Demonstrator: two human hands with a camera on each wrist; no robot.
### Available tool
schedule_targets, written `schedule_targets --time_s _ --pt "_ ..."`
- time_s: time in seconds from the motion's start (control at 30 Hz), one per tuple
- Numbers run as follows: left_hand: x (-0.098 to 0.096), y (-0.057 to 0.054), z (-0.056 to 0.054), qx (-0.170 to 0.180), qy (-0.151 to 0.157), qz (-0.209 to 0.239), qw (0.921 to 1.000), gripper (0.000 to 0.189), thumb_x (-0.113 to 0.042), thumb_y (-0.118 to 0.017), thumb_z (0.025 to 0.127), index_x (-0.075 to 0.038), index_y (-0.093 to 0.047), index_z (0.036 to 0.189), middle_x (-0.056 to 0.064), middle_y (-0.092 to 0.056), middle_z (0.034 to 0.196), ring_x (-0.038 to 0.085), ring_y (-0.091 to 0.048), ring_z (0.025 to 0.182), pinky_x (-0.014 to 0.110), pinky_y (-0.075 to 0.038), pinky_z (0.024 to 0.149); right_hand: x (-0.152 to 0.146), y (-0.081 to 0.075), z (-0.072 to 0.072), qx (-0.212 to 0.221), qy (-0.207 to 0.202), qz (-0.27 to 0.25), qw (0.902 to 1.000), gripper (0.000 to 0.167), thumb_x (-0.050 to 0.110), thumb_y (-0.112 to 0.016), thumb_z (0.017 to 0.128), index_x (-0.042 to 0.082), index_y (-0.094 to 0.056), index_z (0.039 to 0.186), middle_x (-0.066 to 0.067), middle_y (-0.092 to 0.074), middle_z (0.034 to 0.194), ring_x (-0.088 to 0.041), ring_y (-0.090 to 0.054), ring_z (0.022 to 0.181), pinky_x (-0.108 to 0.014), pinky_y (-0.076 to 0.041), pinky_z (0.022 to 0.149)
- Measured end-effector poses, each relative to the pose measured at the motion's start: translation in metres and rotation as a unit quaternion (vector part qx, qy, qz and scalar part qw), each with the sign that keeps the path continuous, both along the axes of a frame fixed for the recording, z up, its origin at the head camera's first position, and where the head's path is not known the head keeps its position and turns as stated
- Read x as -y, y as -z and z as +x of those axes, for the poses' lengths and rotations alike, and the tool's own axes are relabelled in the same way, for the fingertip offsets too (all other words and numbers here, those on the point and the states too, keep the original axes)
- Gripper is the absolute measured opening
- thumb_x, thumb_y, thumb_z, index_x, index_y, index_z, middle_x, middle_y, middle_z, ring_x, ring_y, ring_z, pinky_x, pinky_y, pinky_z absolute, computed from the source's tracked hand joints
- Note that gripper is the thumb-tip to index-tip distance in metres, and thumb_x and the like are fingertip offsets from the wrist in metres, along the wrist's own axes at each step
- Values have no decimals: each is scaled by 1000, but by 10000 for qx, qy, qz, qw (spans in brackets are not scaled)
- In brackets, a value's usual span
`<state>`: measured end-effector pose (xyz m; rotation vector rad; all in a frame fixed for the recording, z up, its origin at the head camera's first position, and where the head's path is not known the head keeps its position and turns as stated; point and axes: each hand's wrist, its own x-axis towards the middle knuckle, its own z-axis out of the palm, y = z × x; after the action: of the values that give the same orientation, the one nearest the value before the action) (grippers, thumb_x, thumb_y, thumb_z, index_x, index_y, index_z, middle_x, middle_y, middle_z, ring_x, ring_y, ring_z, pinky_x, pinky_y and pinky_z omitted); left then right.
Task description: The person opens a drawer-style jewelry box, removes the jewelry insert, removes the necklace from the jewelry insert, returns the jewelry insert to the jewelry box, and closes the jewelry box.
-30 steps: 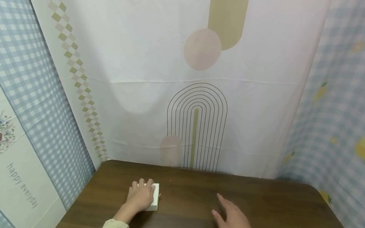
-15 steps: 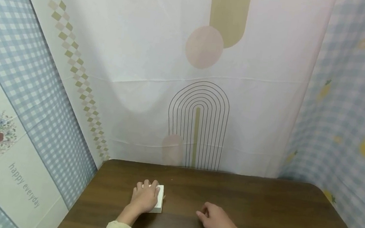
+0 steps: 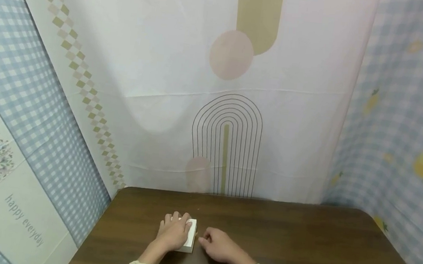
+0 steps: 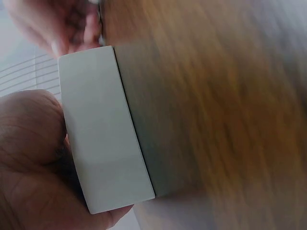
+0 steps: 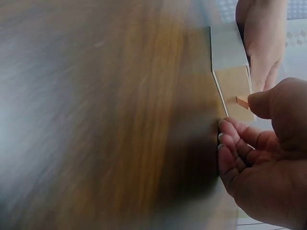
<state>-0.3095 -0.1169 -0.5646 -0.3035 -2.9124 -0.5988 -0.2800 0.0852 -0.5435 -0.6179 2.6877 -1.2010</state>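
A small white drawer box (image 3: 191, 235) lies on the table, left of its middle. My left hand (image 3: 174, 232) holds it from above, fingers spread over the top and far side. In the left wrist view a plain long side of the box (image 4: 103, 129) faces the camera. The right wrist view shows its tan end panel (image 5: 230, 86) with a short orange-brown pull tab (image 5: 242, 101). My right hand (image 3: 219, 245) is just right of that end, fingers bent, thumb and index finger apart. Its thumb tip overlaps the end of the tab in the right wrist view.
The dark brown wooden table (image 3: 300, 244) has rounded far corners. Behind it hangs a white cloth (image 3: 165, 58) with arch patterns. Blue checked cloths hang at the left (image 3: 45, 88) and right (image 3: 404, 105).
My right hand has moved left across the table up to the box's tabbed end, its fingers bending on the way. My left hand and the box appear slightly farther right in the view.
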Motion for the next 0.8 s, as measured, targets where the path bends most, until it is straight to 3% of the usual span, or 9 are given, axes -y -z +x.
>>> schedule_targets --time_s 0.3,0.5,0.8 --pt "-4 4 0 27 58 -31 10000 23 -31 -55 109 -18 -64 125 17 -61 118 40 -51 111 56 -43 86 16 5 -19 -129 -16 -23 9999 16 14 -65 101 9 -69 87 5 -58 76 -7 -50 69 -25 -43 63" --pt "-7 4 1 61 54 27 10000 24 -31 -55 109 -18 -64 126 17 -61 120 41 -51 114 58 -42 86 16 8 -22 -190 48 15 9998 17 8 -65 95 11 -65 78 6 -54 71 -7 -49 66 -25 -42 63" --pt "-3 -1 2 207 -18 114 9997 25 -31 -54 109 -18 -64 128 17 -60 122 42 -50 118 57 -40 83 18 10 -22 -200 38 88 9998 16 10 -66 98 12 -65 83 7 -55 72 -6 -49 67 -24 -42 63"
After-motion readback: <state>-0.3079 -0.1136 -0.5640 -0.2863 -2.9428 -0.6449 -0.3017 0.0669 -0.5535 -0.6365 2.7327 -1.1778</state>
